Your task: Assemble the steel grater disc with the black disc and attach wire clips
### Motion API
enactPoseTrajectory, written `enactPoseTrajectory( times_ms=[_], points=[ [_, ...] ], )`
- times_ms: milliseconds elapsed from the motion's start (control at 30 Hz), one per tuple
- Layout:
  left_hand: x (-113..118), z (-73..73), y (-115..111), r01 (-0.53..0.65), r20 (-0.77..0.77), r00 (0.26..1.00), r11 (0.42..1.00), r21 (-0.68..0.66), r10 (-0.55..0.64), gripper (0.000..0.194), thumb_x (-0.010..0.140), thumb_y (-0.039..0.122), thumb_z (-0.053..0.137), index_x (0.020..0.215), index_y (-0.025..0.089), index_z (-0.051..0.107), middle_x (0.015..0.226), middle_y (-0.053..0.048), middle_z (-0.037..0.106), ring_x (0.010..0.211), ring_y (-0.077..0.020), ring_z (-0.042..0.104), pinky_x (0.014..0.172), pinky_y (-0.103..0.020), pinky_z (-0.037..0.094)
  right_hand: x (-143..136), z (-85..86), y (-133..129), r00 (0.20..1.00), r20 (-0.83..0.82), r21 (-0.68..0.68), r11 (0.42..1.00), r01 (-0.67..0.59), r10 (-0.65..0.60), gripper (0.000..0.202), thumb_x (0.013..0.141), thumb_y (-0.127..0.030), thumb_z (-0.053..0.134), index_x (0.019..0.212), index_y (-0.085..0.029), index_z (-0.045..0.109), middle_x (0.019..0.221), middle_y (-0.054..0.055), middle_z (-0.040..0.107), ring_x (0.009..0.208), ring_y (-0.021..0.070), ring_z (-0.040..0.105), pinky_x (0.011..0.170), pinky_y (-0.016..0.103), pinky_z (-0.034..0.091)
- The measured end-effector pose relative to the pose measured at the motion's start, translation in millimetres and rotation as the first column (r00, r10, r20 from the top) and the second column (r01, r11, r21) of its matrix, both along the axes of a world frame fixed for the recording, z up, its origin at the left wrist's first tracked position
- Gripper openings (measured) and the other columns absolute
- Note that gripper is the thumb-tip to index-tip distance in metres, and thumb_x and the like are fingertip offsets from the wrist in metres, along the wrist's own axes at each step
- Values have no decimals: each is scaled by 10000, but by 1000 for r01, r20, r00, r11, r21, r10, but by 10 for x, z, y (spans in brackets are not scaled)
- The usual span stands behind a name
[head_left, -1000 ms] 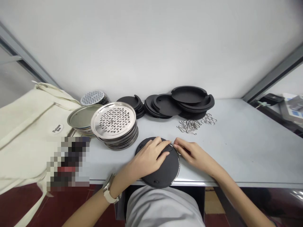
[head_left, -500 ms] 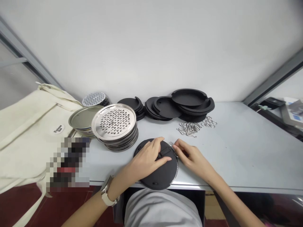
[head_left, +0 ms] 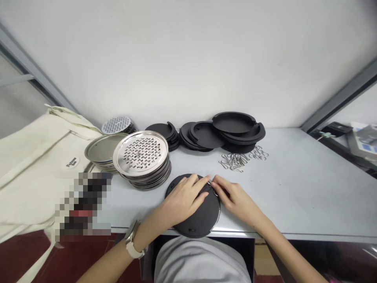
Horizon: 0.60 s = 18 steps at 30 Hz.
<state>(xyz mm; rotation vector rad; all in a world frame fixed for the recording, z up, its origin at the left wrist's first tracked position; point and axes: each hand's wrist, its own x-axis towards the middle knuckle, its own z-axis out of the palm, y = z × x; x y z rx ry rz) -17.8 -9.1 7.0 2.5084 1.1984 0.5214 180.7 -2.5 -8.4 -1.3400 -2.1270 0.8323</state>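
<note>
In front of me a round black disc (head_left: 196, 216) with slots and a thin shiny metal edge on its right side lies at the table's front edge. My left hand (head_left: 184, 198) rests flat on top of it, fingers stretched and thumb apart. Its index fingertip reaches a small silver clip (head_left: 210, 182) at the disc's upper right rim. My right hand (head_left: 232, 194) pinches that clip between thumb and forefinger. A wire ring (head_left: 215, 193) shows just below the pinch, partly covered by the fingers.
Left of the disc stand a stack of metal grater discs (head_left: 141, 153) and a stack of plain round plates (head_left: 104, 148). Black round covers (head_left: 235, 124) are piled along the wall. Loose metal clips (head_left: 234, 161) and rings (head_left: 259, 153) lie before them. A cream bag (head_left: 35, 165) sits far left.
My left fingers have shifted toward the right hand, the index fingertip now at the clip. My right hand has moved slightly left, bringing the clip over the disc's rim.
</note>
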Motion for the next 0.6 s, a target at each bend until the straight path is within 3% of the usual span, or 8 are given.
enactPoseTrajectory(
  times_ms=[267,433,600],
  points=[
    [16,-12,-2,-45,50,998,999,-3,45,293,956,306,423,1210,161,433,1051,-89,571,1002,-224,566,881,-391,474,-24,3,5,995,94,13,1000,23,-25,217,976,-313,306,778,-245,365,580,-46,402,495,156,426,535,244,301],
    [4,20,4,-6,11,1000,1000,-10,6,404,970,294,398,1365,222,352,1142,-80,542,1029,-215,543,927,-399,445,7,-14,13,995,95,20,1000,-3,1,203,973,-294,309,794,-243,389,588,-44,417,502,155,437,541,245,309],
    [6,40,3,6,-47,999,1000,-23,-7,419,981,301,368,1398,253,362,1048,-64,535,958,-204,542,878,-380,461,16,-16,13,997,73,16,1000,-16,15,195,979,-298,303,846,-240,433,629,-27,492,528,159,478,560,247,333]
  ],
)
